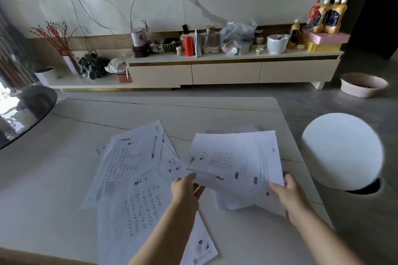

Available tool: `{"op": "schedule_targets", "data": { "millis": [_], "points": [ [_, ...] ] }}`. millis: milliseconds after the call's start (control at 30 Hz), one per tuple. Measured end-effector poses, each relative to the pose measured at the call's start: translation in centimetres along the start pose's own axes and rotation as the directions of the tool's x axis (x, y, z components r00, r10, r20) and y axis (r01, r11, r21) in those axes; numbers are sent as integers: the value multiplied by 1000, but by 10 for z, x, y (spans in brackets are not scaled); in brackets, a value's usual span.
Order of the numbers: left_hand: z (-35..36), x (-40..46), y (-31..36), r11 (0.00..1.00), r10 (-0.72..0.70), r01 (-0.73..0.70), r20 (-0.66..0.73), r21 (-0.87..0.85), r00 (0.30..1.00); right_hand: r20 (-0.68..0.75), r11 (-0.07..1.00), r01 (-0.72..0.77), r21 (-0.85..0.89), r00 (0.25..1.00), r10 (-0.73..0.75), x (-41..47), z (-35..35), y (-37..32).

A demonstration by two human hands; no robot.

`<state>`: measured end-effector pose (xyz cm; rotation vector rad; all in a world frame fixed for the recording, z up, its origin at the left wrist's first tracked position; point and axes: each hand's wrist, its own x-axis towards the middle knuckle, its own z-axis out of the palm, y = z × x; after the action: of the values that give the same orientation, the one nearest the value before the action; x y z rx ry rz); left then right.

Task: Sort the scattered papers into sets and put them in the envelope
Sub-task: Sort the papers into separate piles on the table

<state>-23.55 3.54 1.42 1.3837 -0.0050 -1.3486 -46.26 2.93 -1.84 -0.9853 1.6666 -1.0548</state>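
left hand (185,187): thumb on top, fingers under, pinching the near-left edge of a thin sheaf of white printed paper sheets (234,161).
right hand (288,191): gripping the same sheaf at its near-right corner, fingers curled under.
sheaf position: lifted off the pale marble-look bench (64,178), tilted, over a few loose sheets.
loose white printed sheets (133,174): fanned and overlapping on the bench, left of the sheaf.
envelope: not visible.
handling: light, floppy, likely slippery sheet on sheet; creases easily.
grip advice: hold both edges, pinch flat, square the stack by tapping on the bench.
risk: sheets sliding out of the fan.
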Motion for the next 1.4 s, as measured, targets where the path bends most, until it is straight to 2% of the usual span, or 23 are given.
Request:
{"op": "schedule_targets", "data": {
  "millis": [100,167,300,400,500,567,600,700,767,933,1033,1167,1233,1300,1367,1400],
  "points": [
    [2,23,8,994,58,-60,21,91,998,38,994,-4,-111,999,8,44,-18,-7],
    [6,28,5,965,100,-117,82,236,992,-10,990,23,-142,1000,-25,72,-26,-9],
    [5,30,-15,822,204,-268,180,502,962,-94,954,101,-283,987,-133,109,-30,-9],
    [-1,42,-27,587,296,-354,214,728,931,-104,854,146,-499,969,-226,116,-20,1],
    [-3,49,-27,303,314,-336,239,892,919,-136,632,75,-772,951,-278,116,-11,10],
    [-2,49,-27,139,316,-327,271,935,909,-147,544,31,-838,949,-280,110,-8,6],
    [-2,48,-28,106,315,-330,283,938,906,-146,525,32,-850,945,-294,105,-7,2],
    [-9,43,-24,135,339,-373,311,918,888,-124,531,101,-841,920,-371,85,4,-13],
    [-22,35,-15,192,382,-408,315,893,869,-75,568,182,-802,914,-399,64,20,-21],
    [-82,8,18,395,438,-396,209,829,874,203,729,401,-555,915,-349,-8,85,-30],
    [-127,-9,30,479,443,-368,142,797,885,354,815,392,-427,902,-249,-60,128,-29],
    [-191,-18,33,445,474,-274,35,853,880,502,852,336,-401,859,-102,-114,175,-6],
    [-220,-21,30,377,507,-155,-64,913,860,502,777,383,-499,859,-101,-129,192,2],
    [-242,-24,25,379,501,-41,-167,925,849,509,628,457,-630,854,-111,-139,203,-1],
    [-259,-20,17,512,427,11,-265,859,865,587,443,557,-703,805,-82,-147,210,-6],
    [-265,-17,14,599,377,-13,-269,800,886,627,372,598,-710,777,-53,-151,213,-6]
  ]
}}
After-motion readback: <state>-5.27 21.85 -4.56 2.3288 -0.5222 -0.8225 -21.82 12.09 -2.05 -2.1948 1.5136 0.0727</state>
